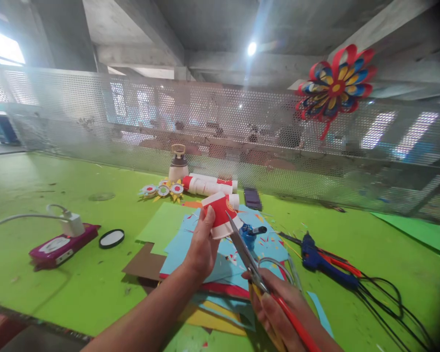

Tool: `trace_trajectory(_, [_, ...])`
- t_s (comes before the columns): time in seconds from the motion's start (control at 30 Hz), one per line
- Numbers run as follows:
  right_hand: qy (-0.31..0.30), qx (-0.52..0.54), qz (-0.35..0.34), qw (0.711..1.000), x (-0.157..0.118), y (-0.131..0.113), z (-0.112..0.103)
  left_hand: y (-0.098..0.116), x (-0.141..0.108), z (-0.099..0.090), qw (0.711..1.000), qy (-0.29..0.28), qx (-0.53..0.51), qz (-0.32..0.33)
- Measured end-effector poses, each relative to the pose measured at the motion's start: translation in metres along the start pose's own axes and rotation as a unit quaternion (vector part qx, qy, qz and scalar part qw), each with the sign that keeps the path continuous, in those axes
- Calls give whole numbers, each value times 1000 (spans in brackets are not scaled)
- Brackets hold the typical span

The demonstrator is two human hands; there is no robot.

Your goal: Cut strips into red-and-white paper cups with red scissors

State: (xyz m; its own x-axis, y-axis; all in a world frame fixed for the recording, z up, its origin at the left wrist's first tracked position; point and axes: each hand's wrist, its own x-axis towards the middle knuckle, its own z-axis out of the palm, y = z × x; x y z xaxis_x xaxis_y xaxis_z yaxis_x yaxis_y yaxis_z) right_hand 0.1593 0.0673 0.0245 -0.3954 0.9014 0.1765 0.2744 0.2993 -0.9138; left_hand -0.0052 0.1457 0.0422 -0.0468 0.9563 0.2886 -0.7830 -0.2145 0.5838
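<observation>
My left hand is closed around a red and white paper cup, tilted on its side above the paper stack. In my right hand are scissors with red and yellow handles. The scissor tips lie at the cup's right edge, against or just in front of its red face; I cannot tell whether they touch it. Below both hands, sheets of light blue paper carry small coloured scraps. Just behind the blades sits a blue item with a black-capped marker beside it, partly hidden.
A blue hot glue gun with black cables lies right. Left are a purple power strip and a black-rimmed disc. Stacked paper cups, paper flowers, a spray bottle and a phone stand or lie behind.
</observation>
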Motion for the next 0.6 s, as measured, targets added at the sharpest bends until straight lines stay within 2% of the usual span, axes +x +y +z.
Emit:
trace_trajectory(0.23, [5,9,11,1000,-2,-5,0,0,-1,0,1000,0,2,-7])
trace_trajectory(0.43, [16,-18,-17,1000,-2,-4,0,2,0,2,1000,-1,6,8])
trace_trajectory(0.6, [14,-50,-37,998,1,6,-1,2,-1,0,1000,-12,5,-5])
